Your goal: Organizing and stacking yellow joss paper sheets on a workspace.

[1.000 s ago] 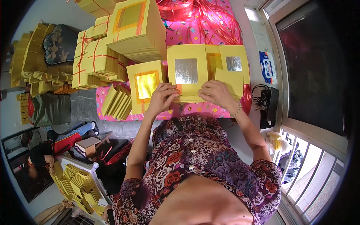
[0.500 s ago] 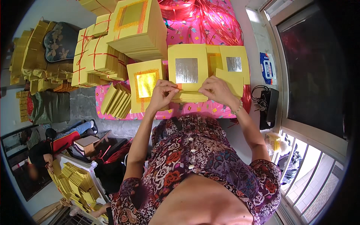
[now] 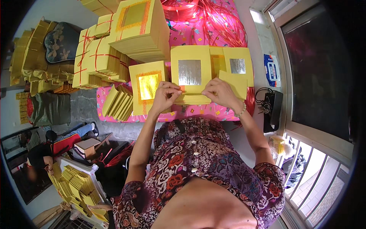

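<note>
In front of me lies a sheet of yellow joss paper (image 3: 193, 55) bearing a silver foil square, on top of a low stack of the same paper (image 3: 192, 102). My left hand (image 3: 167, 93) pinches the sheet's near left corner, thumb and forefinger together. Its near right corner is between the fingertips of my right hand (image 3: 220, 91), which wears a bead bracelet. Between the hands the near edge looks turned up into a narrow fold. Left of the stack is joss paper with a gold foil square (image 3: 148, 86); on the right lie silver-square sheets (image 3: 240, 57).
Tall stacks of yellow paper (image 3: 143, 42), some tied with red ribbon (image 3: 91, 55), rise at the back left. Loose red ribbon (image 3: 221, 23) covers the far pink cloth (image 3: 187, 30). Folded yellow pieces (image 3: 119, 103) lean nearby. Another person (image 3: 40, 154) is at lower left.
My hands keep the same grip on the sheet's near edge, with hardly any movement. At lower left, another person's hand has shifted slightly up over the yellow paper piles.
</note>
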Available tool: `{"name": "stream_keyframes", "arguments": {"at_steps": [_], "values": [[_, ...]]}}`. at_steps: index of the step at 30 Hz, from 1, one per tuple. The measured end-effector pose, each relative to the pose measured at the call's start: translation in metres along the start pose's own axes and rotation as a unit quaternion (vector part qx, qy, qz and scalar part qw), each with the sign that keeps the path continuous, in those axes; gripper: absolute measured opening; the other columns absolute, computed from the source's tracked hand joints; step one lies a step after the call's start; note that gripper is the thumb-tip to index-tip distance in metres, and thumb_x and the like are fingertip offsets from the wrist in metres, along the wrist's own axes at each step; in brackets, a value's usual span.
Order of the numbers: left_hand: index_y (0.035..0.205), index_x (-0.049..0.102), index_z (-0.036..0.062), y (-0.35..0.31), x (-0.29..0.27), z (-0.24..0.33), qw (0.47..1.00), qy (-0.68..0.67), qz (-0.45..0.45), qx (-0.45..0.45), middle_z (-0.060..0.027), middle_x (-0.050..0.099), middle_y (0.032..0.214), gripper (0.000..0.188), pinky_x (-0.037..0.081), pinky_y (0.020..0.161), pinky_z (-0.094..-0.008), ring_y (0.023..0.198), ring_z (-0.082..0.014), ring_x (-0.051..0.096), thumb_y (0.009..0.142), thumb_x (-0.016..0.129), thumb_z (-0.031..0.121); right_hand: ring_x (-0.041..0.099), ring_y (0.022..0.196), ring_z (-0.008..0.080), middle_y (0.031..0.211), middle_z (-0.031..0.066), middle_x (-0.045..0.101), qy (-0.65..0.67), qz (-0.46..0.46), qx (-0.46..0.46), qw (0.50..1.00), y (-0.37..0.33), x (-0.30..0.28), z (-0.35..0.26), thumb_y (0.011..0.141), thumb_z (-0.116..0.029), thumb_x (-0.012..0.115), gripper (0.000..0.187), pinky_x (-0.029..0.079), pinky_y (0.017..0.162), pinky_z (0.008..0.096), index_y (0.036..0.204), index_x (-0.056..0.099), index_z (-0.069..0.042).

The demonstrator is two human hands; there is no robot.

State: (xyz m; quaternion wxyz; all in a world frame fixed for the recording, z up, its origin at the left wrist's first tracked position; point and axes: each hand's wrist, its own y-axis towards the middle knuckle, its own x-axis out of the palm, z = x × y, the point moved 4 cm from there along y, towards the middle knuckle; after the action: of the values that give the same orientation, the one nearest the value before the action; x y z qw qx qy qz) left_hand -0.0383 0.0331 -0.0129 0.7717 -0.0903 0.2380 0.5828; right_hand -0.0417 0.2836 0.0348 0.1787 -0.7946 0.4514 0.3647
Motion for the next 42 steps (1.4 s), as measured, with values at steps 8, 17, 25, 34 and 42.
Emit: {"name": "stream_keyframes", "arguments": {"at_steps": [8,17,25,34,42], "values": [[0.087,0.077,0.0086,0.004,0.0,0.001,1.0,0.01,-0.001,0.006,-0.002,0.071,0.096,0.009,0.043,0.089,-0.0334,0.098,-0.0195,0.055,0.083,0.075,0.016,0.061,0.082,0.0253,0.083,0.0064,0.066,-0.01,0.014,-0.019,1.0,0.001,-0.001,0.0,0.085,-0.021,0.072,0.015,0.049,0.073,0.0367,0.085,0.074,-0.007],[0.088,0.074,0.0059,0.006,-0.006,0.024,0.998,0.038,0.017,-0.04,-0.0081,0.07,0.086,0.014,0.049,0.084,-0.0413,0.094,-0.0303,0.061,0.087,0.069,0.019,0.063,0.082,0.0265,0.086,0.007,0.064,-0.129,0.087,-0.106,0.982,-0.002,0.01,-0.012,0.084,-0.02,0.071,0.022,0.051,0.072,0.0375,0.102,0.068,-0.008],[0.135,0.049,0.003,-0.001,0.002,0.056,0.948,0.192,0.214,0.136,-0.024,0.043,0.138,0.055,0.038,0.105,-0.0491,0.125,-0.0418,0.044,0.084,0.068,0.011,0.063,0.078,0.0355,0.088,0.0123,0.062,-0.032,0.119,-0.037,0.992,0.046,-0.023,-0.006,0.092,-0.018,0.062,0.017,0.05,0.067,0.0448,0.105,0.064,-0.008],[0.148,0.036,0.0083,0.045,0.04,0.05,0.959,0.244,0.023,0.14,-0.0243,0.032,0.15,0.071,0.026,0.114,-0.0533,0.14,-0.0449,0.027,0.086,0.065,0.024,0.062,0.09,0.0382,0.1,0.0162,0.063,-0.031,0.152,0.024,0.988,0.118,-0.038,0.047,0.094,-0.022,0.059,0.02,0.05,0.078,0.0472,0.104,0.063,-0.005],[0.152,0.031,0.0161,0.07,0.048,0.028,0.948,0.3,-0.011,0.109,-0.0243,0.027,0.154,0.071,0.02,0.116,-0.0555,0.143,-0.0456,0.022,0.089,0.058,0.033,0.056,0.102,0.0332,0.099,0.0122,0.06,-0.164,0.143,0.027,0.976,0.144,-0.028,0.074,0.089,-0.021,0.063,0.021,0.046,0.088,0.045,0.103,0.067,-0.007]]}}
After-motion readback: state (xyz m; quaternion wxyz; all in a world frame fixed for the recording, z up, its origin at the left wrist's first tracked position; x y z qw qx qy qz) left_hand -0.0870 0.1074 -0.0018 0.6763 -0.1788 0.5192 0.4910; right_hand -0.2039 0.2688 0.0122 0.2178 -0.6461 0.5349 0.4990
